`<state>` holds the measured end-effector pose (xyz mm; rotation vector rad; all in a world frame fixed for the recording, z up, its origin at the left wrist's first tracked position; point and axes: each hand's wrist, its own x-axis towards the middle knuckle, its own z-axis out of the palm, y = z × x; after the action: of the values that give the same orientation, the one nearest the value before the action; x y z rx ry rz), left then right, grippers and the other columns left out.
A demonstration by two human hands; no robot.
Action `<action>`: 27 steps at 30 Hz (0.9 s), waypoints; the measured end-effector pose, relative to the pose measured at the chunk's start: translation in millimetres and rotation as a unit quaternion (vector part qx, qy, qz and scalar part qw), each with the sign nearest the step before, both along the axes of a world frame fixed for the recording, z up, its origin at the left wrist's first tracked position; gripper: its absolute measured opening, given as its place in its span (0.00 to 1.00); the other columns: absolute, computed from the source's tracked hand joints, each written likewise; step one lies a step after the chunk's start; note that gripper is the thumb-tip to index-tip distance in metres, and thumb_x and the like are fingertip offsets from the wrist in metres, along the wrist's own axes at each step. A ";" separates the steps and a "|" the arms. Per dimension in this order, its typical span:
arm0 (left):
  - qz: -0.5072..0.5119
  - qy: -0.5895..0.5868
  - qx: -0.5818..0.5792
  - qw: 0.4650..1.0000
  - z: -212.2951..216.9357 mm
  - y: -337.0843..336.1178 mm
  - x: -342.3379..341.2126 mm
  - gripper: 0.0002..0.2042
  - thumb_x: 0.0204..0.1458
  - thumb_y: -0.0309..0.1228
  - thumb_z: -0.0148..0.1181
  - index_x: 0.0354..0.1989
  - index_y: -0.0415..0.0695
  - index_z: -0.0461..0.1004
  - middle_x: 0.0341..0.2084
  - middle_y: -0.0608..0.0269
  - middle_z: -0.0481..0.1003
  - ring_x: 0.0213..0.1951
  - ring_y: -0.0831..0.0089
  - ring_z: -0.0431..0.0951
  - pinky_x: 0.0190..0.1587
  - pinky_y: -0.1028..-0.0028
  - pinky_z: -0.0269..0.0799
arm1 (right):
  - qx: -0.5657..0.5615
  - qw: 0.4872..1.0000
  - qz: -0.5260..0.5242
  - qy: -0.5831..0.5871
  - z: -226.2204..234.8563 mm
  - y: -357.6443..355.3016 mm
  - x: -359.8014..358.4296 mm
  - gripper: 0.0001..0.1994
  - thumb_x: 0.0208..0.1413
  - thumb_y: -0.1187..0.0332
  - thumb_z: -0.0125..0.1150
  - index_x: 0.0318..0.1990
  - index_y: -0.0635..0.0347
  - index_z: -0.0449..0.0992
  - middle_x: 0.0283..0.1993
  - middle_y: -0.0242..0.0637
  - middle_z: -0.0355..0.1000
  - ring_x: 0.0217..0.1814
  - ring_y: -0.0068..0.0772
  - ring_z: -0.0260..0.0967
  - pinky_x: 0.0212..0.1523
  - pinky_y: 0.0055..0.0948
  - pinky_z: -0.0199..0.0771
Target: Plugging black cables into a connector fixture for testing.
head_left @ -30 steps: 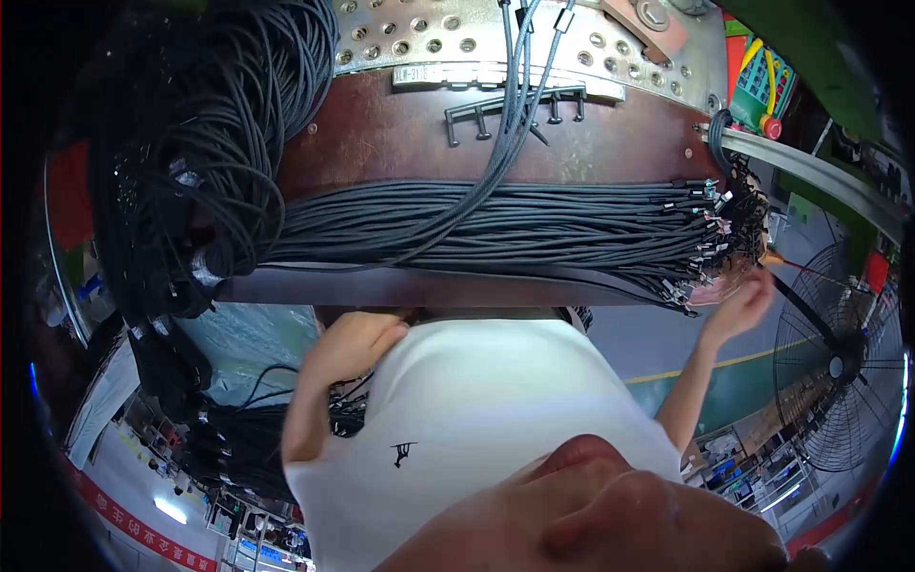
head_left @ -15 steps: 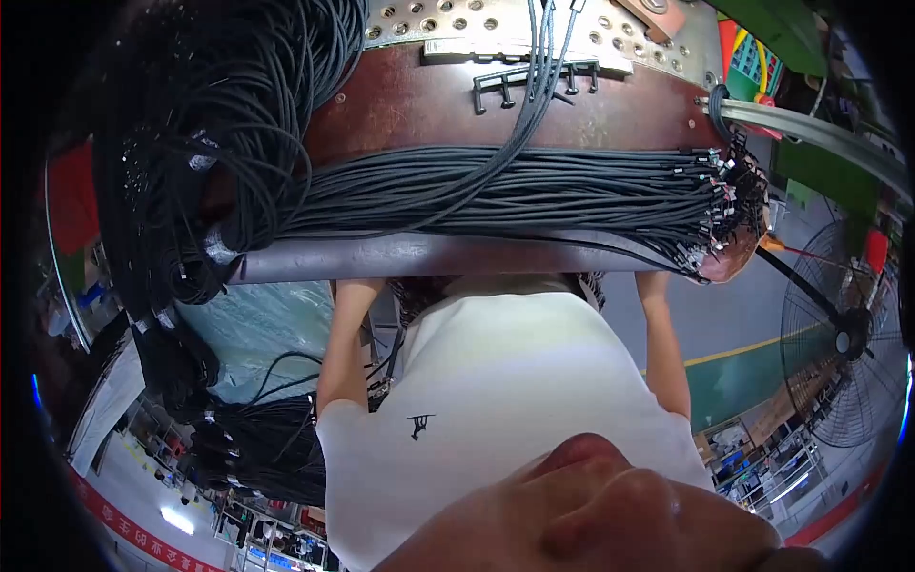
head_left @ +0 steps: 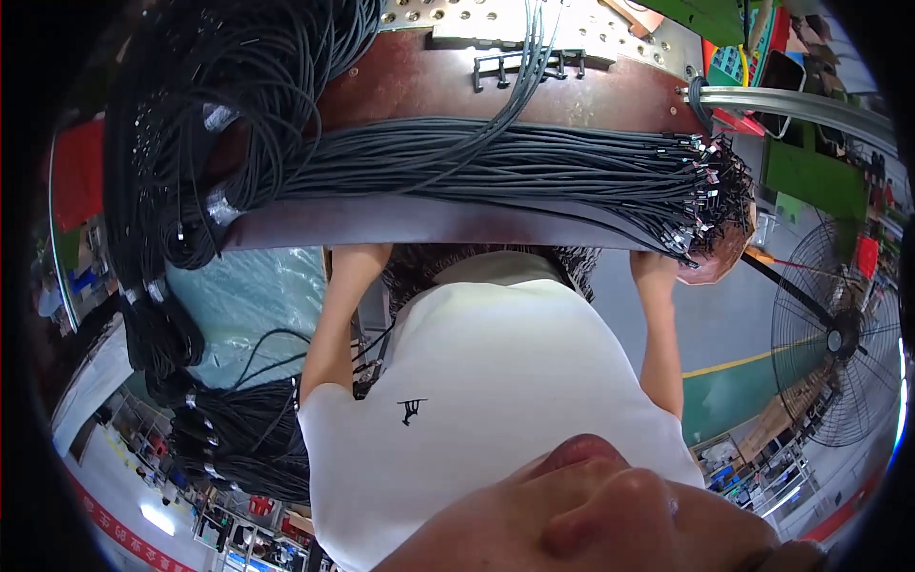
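Note:
Both my hands reach under the front edge of the brown table [head_left: 400,91]. My left hand [head_left: 360,261] shows only around the wrist, below the edge left of the middle. At the right end of the edge, my right hand [head_left: 654,265] comes up beneath the cable ends, its fingers out of sight. What either hand touches or holds is hidden by the table. Above them a broad bundle of black cables [head_left: 457,172] lies along the tabletop. Its small connector ends [head_left: 703,195] gather at the right.
Thick coils of black cable [head_left: 257,71] pile up at the left, some hanging down. A black toothed holder [head_left: 529,69] sits behind the bundle near a perforated metal plate [head_left: 448,13]. A metal rail [head_left: 791,101] and a floor fan [head_left: 839,338] stand right.
The table and cables sit slightly higher in the picture, and more of both forearms shows. Both hands stay at the table's underside.

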<state>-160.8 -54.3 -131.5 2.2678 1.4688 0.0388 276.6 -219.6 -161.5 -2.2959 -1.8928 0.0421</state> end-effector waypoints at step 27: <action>-0.259 0.028 0.119 0.958 131.3 120.2 32.4 0.18 0.49 0.24 0.59 0.51 0.39 0.72 0.43 0.53 0.78 0.43 0.59 0.79 0.44 0.67 0.74 | -0.051 0.969 -0.072 -0.229 189.0 94.6 107.2 0.18 0.58 0.60 0.58 0.56 0.50 0.72 0.52 0.37 0.73 0.54 0.42 0.71 0.50 0.37 0.72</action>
<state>-128.4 65.9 -0.2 2.8040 0.8881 -0.0081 383.7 -125.0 27.5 -2.6876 -1.9422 -0.4592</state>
